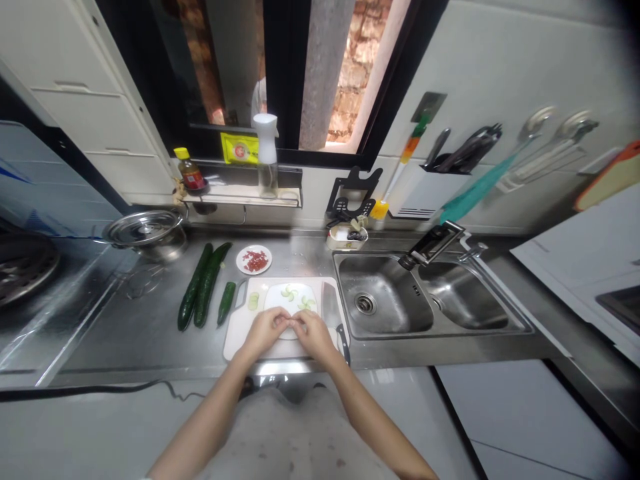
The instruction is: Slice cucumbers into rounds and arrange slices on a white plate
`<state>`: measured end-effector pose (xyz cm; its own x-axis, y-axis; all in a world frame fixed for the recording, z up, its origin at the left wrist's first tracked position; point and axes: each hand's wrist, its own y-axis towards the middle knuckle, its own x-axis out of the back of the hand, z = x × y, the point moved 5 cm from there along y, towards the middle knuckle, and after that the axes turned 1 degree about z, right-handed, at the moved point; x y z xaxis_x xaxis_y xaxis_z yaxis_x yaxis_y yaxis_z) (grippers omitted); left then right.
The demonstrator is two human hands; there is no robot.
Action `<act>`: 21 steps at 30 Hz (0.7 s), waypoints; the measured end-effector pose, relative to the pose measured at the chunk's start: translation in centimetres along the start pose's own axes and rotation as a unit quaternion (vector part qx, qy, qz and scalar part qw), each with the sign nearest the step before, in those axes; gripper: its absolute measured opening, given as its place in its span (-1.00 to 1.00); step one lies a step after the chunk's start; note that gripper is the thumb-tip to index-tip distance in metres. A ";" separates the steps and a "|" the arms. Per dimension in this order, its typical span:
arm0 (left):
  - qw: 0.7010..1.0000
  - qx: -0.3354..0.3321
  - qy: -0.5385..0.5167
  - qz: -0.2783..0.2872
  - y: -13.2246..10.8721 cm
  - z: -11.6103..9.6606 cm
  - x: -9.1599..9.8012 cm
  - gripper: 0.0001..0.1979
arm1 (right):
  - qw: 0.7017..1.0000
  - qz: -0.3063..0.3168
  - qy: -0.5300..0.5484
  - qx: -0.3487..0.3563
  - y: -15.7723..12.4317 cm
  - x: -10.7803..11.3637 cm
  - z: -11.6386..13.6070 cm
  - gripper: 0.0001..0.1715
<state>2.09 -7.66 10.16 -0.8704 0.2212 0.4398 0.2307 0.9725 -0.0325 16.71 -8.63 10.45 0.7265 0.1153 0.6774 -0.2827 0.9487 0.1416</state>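
Over the front of a white plate [273, 298], my left hand [267, 329] and my right hand [313, 335] meet with fingertips pinched together. Whatever lies between the fingers is too small and hidden to name. Thin green cucumber slices [289, 293] form a fanned pattern on the plate, and a second fan [307, 304] sits right of it. The plate rests on a white cutting board [239, 341]. A short stack of cucumber slices [254, 301] lies on the board left of the plate. At the board's right edge is a knife [330, 303], its black handle toward me.
Left of the board lie a cut cucumber piece [227, 303] and two long cucumbers [195, 288]. A small dish [255, 269] of red bits stands behind the board. A double sink [385, 327] is on the right, a lidded steel pot [150, 237] at the back left.
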 end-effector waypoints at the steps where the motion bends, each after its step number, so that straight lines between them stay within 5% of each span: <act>1: 1.000 0.003 -0.009 0.000 0.0 0.0 0.0 -0.77 | 1.000 0.003 0.010 -0.005 0.1 0.1 0.0 -0.84; 7: 0.978 0.103 -0.162 -0.081 0.2 1.3 0.4 -0.66 | 0.997 -0.040 0.062 -0.019 1.4 1.6 0.3 -0.81; 12: 0.884 0.262 -0.387 0.019 -0.2 1.8 -1.2 -0.49 | 0.990 -0.067 0.124 -0.006 2.4 2.7 1.2 -0.79; 16: 0.799 0.302 -0.514 0.077 -0.4 0.7 -1.8 -0.58 | 0.986 -0.064 0.152 0.007 2.7 2.8 1.7 -0.80; 21: 0.793 0.275 -0.537 0.081 0.1 -0.2 -1.3 -0.64 | 0.985 -0.054 0.161 0.019 2.6 2.6 2.0 -0.81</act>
<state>3.28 -7.84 9.75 -0.7852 -0.0070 -0.6192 0.4093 0.7445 -0.5275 16.64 -6.43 14.06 0.9128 0.1074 0.3939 -0.2113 0.9498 0.2308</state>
